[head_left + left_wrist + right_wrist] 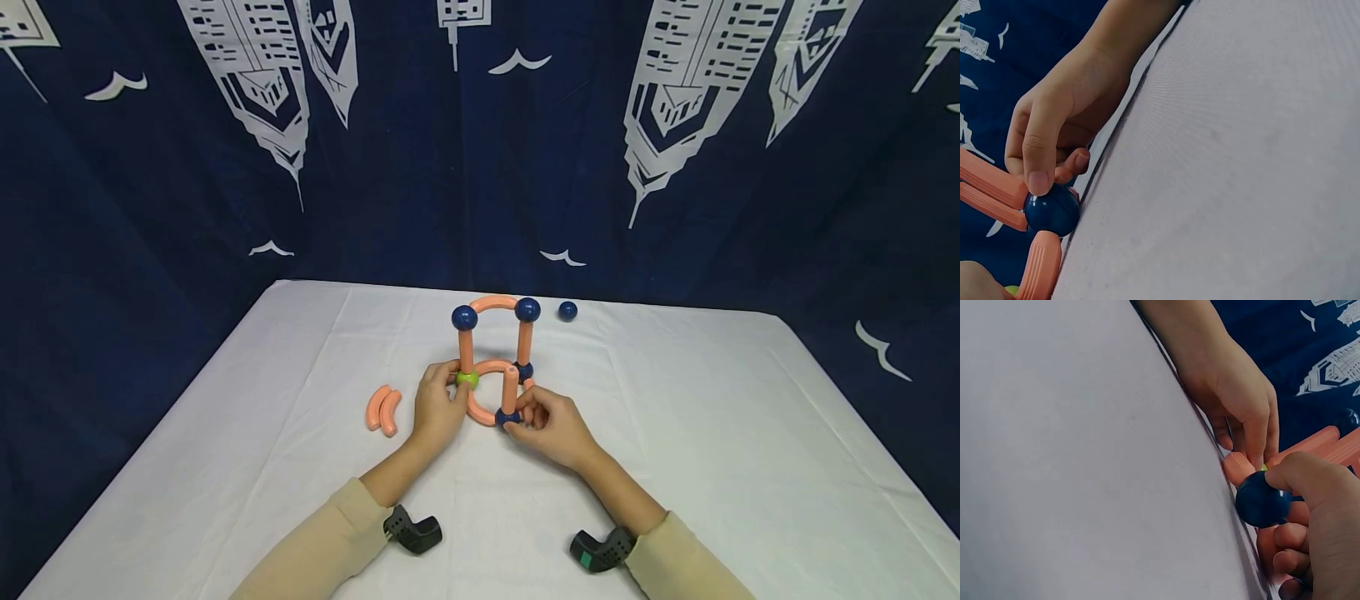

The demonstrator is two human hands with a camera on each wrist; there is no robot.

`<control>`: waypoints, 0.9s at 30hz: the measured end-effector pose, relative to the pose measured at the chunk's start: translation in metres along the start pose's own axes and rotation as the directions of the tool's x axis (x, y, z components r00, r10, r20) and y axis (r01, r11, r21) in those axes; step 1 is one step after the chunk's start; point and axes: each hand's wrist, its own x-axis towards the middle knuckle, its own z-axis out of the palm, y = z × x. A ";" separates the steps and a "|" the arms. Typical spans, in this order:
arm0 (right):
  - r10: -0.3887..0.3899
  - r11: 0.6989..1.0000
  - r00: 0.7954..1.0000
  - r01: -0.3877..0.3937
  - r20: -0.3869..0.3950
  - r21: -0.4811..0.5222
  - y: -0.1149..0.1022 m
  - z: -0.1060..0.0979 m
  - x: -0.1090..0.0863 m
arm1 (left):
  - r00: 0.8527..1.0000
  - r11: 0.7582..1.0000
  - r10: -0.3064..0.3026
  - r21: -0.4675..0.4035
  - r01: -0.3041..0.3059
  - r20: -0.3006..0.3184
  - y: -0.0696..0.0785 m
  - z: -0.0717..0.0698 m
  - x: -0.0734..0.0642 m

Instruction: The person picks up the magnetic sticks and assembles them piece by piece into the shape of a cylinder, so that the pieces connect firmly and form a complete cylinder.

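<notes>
A structure of orange rods and balls stands mid-table. Its base is a ring of curved rods [480, 412] joined by balls. Two straight rods rise at the back, topped by blue balls [527, 310] with a curved rod [495, 302] between them. My left hand [438, 408] holds the green ball [468, 380] at the base's left corner. With thumb and fingers, my right hand [555, 429] pinches the front blue ball [1261, 500], partly covering it. From that ball a straight rod [510, 390] stands upright, its top end bare.
Two loose curved rods [389, 414] lie side by side left of my left hand. Behind the structure, to the right, sits a single blue ball [567, 311]. The white-covered table [720, 467] ends at a dark blue printed curtain [465, 183].
</notes>
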 end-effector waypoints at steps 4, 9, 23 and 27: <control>0.019 1.000 1.000 -0.019 0.025 -0.009 -0.004 0.004 0.000 | 1.000 1.000 -0.023 -0.007 0.023 0.003 0.001 0.000 0.000; 0.005 1.000 0.999 -0.005 0.043 0.002 -0.024 0.004 0.000 | 0.999 0.999 -0.044 -0.002 0.044 0.014 0.001 -0.001 0.000; 0.030 0.998 0.998 -0.033 0.062 0.047 -0.047 -0.003 0.004 | 1.000 0.999 -0.008 0.042 0.009 -0.005 0.000 0.001 0.001; 0.048 0.997 0.997 -0.052 0.067 0.059 -0.034 -0.003 0.005 | 1.000 0.999 -0.024 0.035 0.024 0.003 0.000 0.001 0.001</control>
